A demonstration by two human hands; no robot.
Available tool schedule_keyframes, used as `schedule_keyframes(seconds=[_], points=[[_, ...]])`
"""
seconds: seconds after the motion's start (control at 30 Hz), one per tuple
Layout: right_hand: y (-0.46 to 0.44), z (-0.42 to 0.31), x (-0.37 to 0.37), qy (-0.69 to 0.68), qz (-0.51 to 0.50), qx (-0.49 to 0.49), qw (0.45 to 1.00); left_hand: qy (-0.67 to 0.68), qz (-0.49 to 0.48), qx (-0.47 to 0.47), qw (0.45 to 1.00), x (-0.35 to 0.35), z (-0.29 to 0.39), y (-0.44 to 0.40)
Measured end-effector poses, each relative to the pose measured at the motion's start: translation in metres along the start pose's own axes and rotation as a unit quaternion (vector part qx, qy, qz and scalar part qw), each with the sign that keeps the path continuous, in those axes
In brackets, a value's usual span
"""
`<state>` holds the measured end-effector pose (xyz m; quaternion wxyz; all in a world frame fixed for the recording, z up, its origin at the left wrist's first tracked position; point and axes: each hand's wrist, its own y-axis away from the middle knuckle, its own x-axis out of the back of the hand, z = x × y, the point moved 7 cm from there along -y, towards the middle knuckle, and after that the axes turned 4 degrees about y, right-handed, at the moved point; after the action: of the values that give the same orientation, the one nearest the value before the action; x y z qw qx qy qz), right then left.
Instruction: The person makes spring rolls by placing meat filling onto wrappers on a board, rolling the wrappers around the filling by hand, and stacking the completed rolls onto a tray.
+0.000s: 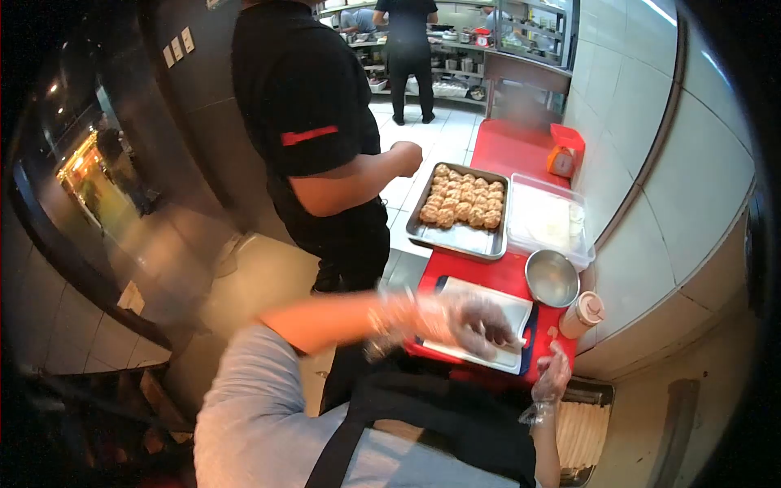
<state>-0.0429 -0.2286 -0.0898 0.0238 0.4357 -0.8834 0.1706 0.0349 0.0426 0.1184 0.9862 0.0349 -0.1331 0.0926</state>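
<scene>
My left hand, in a clear plastic glove and partly blurred, is over a white cutting board with a dark blue edge. Its fingers are curled down, and what they hold, if anything, is hidden. At the right edge of the red table, my right hand, gloved too, has its fingers bent upward beside the board; a small pale piece seems to be at its fingertips. Beyond the board, a metal tray holds rows of browned round pieces.
A metal bowl, a lidded jar, a clear plastic box and an orange scale line the wall side. A person in black stands left of the table. Lower right is a tray of pale strips.
</scene>
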Motion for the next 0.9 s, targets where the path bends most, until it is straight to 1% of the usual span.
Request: schedule_keyframes(seconds=[0.03,0.07,0.1,0.13,0.17,0.2,0.23,0.27,0.3,0.33,0.37,0.4,0.43,0.47,0.5,0.53,0.57,0.6,0.63,0.67,0.7,0.73,0.77,0.8,0.83,0.87,0.9], points=[[0.002,0.0,0.009,0.024,0.0,-0.004,1.0,-0.027,-0.059,-0.017,0.998,0.027,0.048,0.01],[0.005,0.026,0.012,-0.079,0.008,-0.089,0.993,0.08,-0.103,-0.13,0.983,0.06,0.087,0.023],[0.007,0.011,0.018,0.012,0.002,-0.015,1.0,0.02,-0.028,-0.085,0.996,0.095,0.133,0.038],[0.009,0.017,0.018,0.003,0.007,-0.033,0.999,0.095,0.06,-0.068,0.991,0.159,0.135,0.049],[0.014,0.019,0.016,0.003,0.011,-0.057,0.998,0.098,-0.031,-0.14,0.985,0.214,0.147,0.054],[0.017,0.019,0.01,0.0,0.017,-0.083,0.996,0.153,0.038,-0.171,0.972,0.274,0.139,0.066],[0.017,0.017,-0.001,-0.021,-0.004,-0.1,0.995,0.182,0.131,-0.167,0.96,0.324,0.121,0.076],[0.022,0.015,-0.006,-0.038,-0.024,-0.122,0.992,0.189,0.13,-0.149,0.962,0.348,0.103,0.07],[0.021,-0.013,-0.012,0.047,-0.075,-0.004,0.996,0.142,0.262,-0.091,0.95,0.367,0.087,0.053],[0.017,-0.01,-0.019,0.011,-0.089,-0.067,0.994,0.069,0.38,-0.072,0.92,0.388,0.072,0.033],[0.013,-0.06,-0.028,0.116,-0.114,0.068,0.984,-0.083,0.463,0.031,0.882,0.445,0.041,0.01],[0.008,-0.083,-0.037,0.199,-0.136,0.214,0.947,-0.259,0.515,0.126,0.807,0.44,0.042,-0.007],[-0.002,-0.072,-0.043,0.129,-0.163,0.078,0.975,-0.381,0.445,0.1,0.804,0.406,0.042,-0.037],[-0.007,-0.096,-0.052,0.219,-0.158,0.301,0.915,-0.509,0.376,0.061,0.772,0.371,0.042,-0.065],[-0.02,-0.067,-0.053,0.164,-0.201,0.198,0.945,-0.616,0.32,0.009,0.72,0.332,0.041,-0.09],[-0.03,-0.073,-0.055,0.197,-0.172,0.109,0.959,-0.589,0.246,0.125,0.76,0.294,0.023,-0.119],[-0.034,-0.088,-0.058,0.221,-0.159,0.162,0.949,-0.566,0.195,0.053,0.799,0.252,-0.002,-0.134],[-0.037,-0.086,-0.064,0.192,-0.195,0.1,0.957,-0.542,0.15,-0.022,0.826,0.214,-0.022,-0.14],[-0.039,-0.074,-0.067,0.189,-0.18,0.121,0.958,-0.54,0.111,-0.001,0.834,0.166,-0.038,-0.128],[-0.034,-0.097,-0.071,0.239,-0.172,0.216,0.931,-0.54,0.072,0.02,0.839,0.122,-0.054,-0.113],[-0.027,-0.098,-0.078,0.258,-0.178,0.248,0.917,-0.485,0.042,0.028,0.873,0.102,-0.111,-0.111],[-0.019,-0.097,-0.085,0.277,-0.182,0.282,0.9,-0.485,0.055,-0.15,0.86,0.06,-0.113,-0.083],[-0.014,-0.095,-0.093,0.287,-0.205,0.296,0.888,-0.49,0.052,-0.08,0.867,0.039,-0.13,-0.065],[-0.007,-0.09,-0.1,0.295,-0.225,0.311,0.875,-0.478,0.102,-0.115,0.865,0.024,-0.158,-0.047],[0.0,-0.084,-0.109,0.304,-0.244,0.324,0.862,-0.49,0.145,-0.104,0.853,0.011,-0.176,-0.032],[0.006,-0.084,-0.117,0.294,-0.225,0.368,0.853,-0.475,0.17,-0.08,0.859,0.004,-0.196,-0.024],[0.011,-0.081,-0.125,0.284,-0.205,0.412,0.841,-0.476,0.206,-0.081,0.851,-0.003,-0.199,-0.019]])
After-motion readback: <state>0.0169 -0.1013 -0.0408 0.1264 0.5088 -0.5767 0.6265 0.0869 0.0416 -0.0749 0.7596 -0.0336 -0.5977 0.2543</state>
